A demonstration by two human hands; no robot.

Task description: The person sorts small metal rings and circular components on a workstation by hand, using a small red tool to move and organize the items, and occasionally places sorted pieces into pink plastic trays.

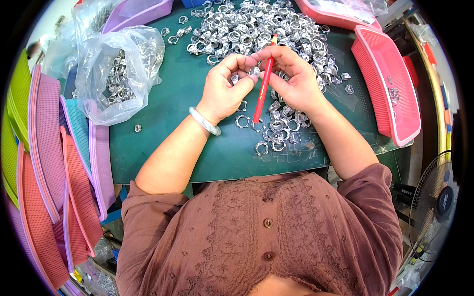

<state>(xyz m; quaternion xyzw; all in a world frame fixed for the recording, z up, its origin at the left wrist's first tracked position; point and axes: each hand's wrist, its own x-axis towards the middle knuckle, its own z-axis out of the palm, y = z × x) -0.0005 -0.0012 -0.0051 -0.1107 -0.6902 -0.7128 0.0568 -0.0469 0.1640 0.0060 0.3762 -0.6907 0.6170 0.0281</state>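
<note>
Over the green tabletop (173,103), my two hands meet around a silver-coloured metal ring (254,71). My left hand (219,91) pinches the ring between thumb and fingertips; another ring (234,79) shows inside its curled fingers. In my right hand (302,81) a slim red pencil (263,93) slants between thumb and fingers, its tip pointing away from me. The right fingertips are close to the pinched ring; whether they touch it I cannot tell. Just nearer to me lies a small cluster of loose rings (279,128), partly under the right hand.
A large heap of rings (247,24) covers the far table. On the left stand a clear plastic bag (143,64) of rings and stacked coloured baskets (47,138). A pink basket (363,54) with a few rings sits right, above a fan (429,207). One ring (138,128) lies alone.
</note>
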